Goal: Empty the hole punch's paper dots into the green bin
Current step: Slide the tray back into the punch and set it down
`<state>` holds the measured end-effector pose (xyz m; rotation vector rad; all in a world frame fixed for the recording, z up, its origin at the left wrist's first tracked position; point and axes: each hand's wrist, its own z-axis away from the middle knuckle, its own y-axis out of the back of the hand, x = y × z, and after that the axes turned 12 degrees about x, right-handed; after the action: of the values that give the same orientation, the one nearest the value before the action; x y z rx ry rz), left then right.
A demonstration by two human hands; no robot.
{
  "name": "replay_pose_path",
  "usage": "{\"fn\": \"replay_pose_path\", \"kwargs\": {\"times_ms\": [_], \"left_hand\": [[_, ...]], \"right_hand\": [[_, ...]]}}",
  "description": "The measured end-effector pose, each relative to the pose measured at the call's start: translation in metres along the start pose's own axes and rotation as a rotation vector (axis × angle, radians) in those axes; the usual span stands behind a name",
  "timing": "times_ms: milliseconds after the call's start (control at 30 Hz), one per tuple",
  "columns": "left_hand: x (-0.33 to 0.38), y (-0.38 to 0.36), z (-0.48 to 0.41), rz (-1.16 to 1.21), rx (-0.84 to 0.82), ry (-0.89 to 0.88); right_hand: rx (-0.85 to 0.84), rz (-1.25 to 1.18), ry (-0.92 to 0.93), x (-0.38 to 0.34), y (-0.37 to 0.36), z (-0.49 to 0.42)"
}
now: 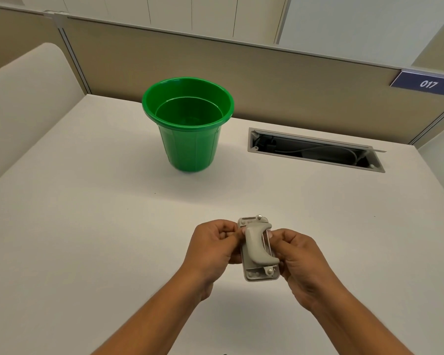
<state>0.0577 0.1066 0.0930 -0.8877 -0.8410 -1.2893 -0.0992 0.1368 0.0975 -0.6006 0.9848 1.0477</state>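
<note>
Hole punch (259, 248) hovering low over worktop (87, 239), handle up, long axis pointing away from me. Risking dots spilling on worktop if base tray pops off here, well short of green bin (187, 124). My left hand (210, 248) pinching its left edge, right hand (296, 254) clamping right edge; punch sitting between both grips.

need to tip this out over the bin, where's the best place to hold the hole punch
Grip the hole punch by the two long edges of its flat base, one hand from each side, as the left hand and right hand do now. The curved lever fills the top middle, so side grips keep fingers off it and probably leave the underside free to open over the green bin.
</note>
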Motion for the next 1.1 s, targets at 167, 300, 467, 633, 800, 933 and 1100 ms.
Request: {"fn": "replay_pose_path", "kwargs": {"times_ms": [167, 300, 467, 633, 800, 933, 1100], "left_hand": [[0.007, 0.008, 0.002, 0.112, -0.190, 0.117], [0.008, 0.010, 0.002, 0.103, -0.206, 0.170], [0.004, 0.003, 0.006, 0.348, -0.012, 0.267], [-0.001, 0.000, 0.006, 0.496, 0.223, 0.272], [-0.004, -0.006, 0.014, 0.487, 0.256, 0.226], [-0.007, -0.010, 0.018, 0.457, 0.279, 0.160], [-0.013, -0.010, 0.019, 0.439, 0.298, 0.128]], "right_hand": [[-0.143, 0.084, -0.009, -0.014, 0.007, 0.002], [-0.224, 0.117, -0.067, -0.020, 0.009, 0.003], [-0.231, -0.164, -0.173, -0.015, 0.011, 0.006], [-0.239, -0.125, -0.033, -0.007, 0.010, 0.014], [-0.099, -0.070, 0.080, -0.005, 0.007, 0.012], [-0.039, -0.073, 0.067, -0.004, 0.007, 0.010], [-0.049, -0.049, 0.048, -0.002, 0.008, 0.009]]}}
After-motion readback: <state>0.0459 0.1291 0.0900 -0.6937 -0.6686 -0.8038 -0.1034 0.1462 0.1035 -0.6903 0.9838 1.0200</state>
